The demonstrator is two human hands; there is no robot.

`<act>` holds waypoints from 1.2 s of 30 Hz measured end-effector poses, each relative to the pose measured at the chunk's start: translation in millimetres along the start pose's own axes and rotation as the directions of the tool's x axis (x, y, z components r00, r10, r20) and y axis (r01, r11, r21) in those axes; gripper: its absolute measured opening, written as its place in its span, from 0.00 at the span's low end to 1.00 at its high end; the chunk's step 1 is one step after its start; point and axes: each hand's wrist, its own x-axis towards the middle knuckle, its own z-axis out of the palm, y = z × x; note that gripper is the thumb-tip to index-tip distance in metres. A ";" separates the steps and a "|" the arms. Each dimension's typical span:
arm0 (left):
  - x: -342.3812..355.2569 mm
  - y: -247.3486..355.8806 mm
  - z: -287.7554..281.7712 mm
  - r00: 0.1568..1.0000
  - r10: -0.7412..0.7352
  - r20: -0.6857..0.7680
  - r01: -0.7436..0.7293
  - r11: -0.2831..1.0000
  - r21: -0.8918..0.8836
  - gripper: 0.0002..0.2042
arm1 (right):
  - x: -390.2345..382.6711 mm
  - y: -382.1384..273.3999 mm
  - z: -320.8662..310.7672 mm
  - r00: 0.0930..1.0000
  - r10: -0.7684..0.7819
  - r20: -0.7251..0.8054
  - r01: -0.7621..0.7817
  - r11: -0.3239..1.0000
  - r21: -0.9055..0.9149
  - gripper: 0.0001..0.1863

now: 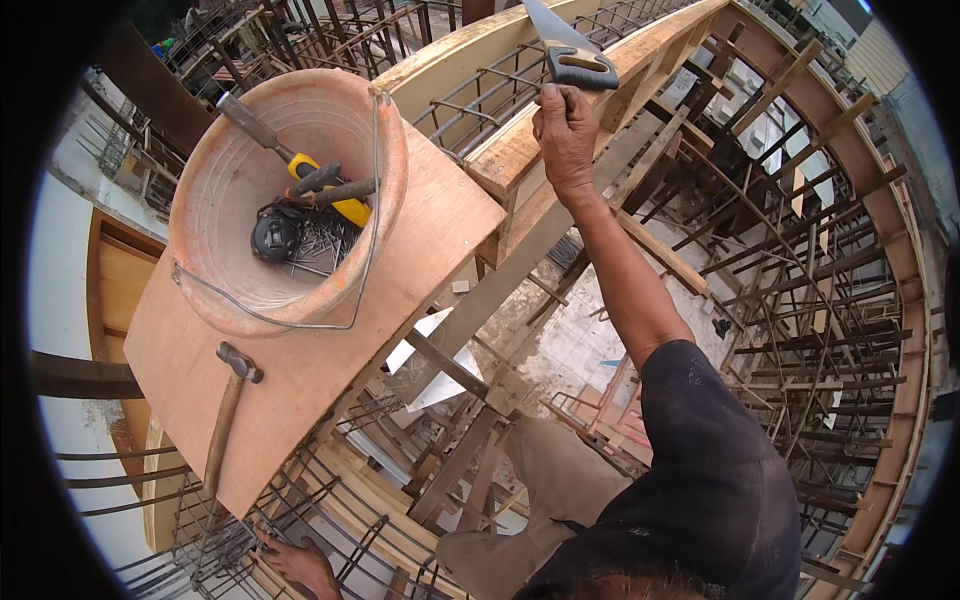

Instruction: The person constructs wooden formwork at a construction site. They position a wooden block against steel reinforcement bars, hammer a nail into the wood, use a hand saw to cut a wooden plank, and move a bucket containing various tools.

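At the upper middle, my right hand (566, 140) is closed at the edge of a wooden beam (510, 150), against or right beside the dark handle of a handsaw (580, 66). What its curled fingers grip is hidden. The saw lies across the beam, its blade running up past the top edge. Low on the left, my left hand (298, 565) rests with fingers spread by the steel rebar (345, 540). Just above it, a hammer (228, 415) with a wooden handle lies on a plywood board (300, 380).
A worn orange bucket (190, 220) on the plywood holds nails (322, 245), a yellow-handled tool (350, 208) and a black round object (276, 232). Below the beams, a littered floor (590, 310) lies far down. Timber props (800, 330) and curved formwork (910, 330) stand right.
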 end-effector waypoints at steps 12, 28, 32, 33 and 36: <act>8.2 -1.2 15.0 0.999 0.038 -0.017 -0.039 0.999 -0.015 0.38 | -467.8 -183.9 -230.4 0.389 0.743 0.545 -0.019 0.598 -0.801 0.28; 28.0 -56.6 12.5 0.803 0.499 0.325 -0.442 0.865 -0.237 0.54 | -477.2 -194.7 -207.2 0.167 0.859 0.484 0.258 0.436 -0.862 0.43; -33.7 -66.1 -0.8 0.894 0.376 0.243 -0.309 0.911 -0.272 0.46 | -478.4 -191.5 -198.8 0.160 0.862 0.481 0.251 0.435 -0.865 0.43; -42.8 -65.8 0.4 0.940 0.305 0.154 -0.247 0.917 -0.312 0.44 | -479.3 -192.1 -202.0 0.163 0.854 0.494 0.261 0.446 -0.856 0.43; -24.8 -73.6 12.1 0.958 0.250 0.137 -0.220 0.954 -0.203 0.41 | -481.2 -192.9 -200.5 0.165 0.838 0.521 0.233 0.480 -0.846 0.43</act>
